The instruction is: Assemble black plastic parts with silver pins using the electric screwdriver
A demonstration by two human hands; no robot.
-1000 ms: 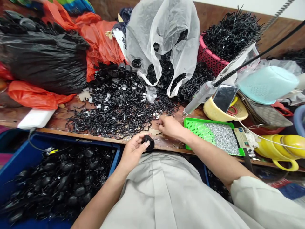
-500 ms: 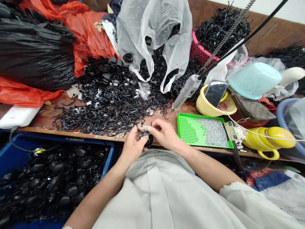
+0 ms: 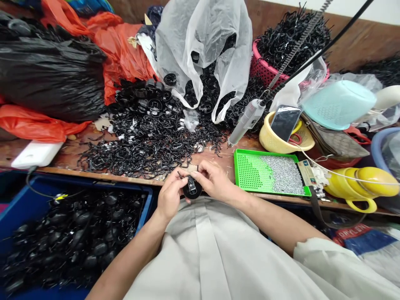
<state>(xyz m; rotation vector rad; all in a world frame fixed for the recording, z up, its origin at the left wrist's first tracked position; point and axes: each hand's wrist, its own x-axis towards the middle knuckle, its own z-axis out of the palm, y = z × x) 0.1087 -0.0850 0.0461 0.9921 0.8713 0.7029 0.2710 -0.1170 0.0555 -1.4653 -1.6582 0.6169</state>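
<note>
A round black plastic part (image 3: 193, 191) with a raised block in its middle is held between my hands at the table's front edge. My left hand (image 3: 171, 189) grips it from the left, fingers closed around its side. My right hand (image 3: 214, 177) pinches at its upper right, thumb and fingertips together near the raised block. Just beyond the hands spreads a heap of thin black strips (image 3: 140, 146). To the right lies a green perforated tray (image 3: 250, 171) with many small metal pieces. A grey electric screwdriver (image 3: 246, 121) hangs on a coiled spring above the tray.
A blue crate (image 3: 146, 208) of black parts stands below left. Behind are a black bag (image 3: 50, 75), a clear plastic bag (image 3: 206, 29) and a pink basket (image 3: 265, 68). At right are a yellow basket (image 3: 268, 139) with a phone and a yellow flask (image 3: 350, 183).
The black part has turned so its face and raised block show more plainly. Both hands have shifted slightly and still hold it. The whole view has moved a little to the left.
</note>
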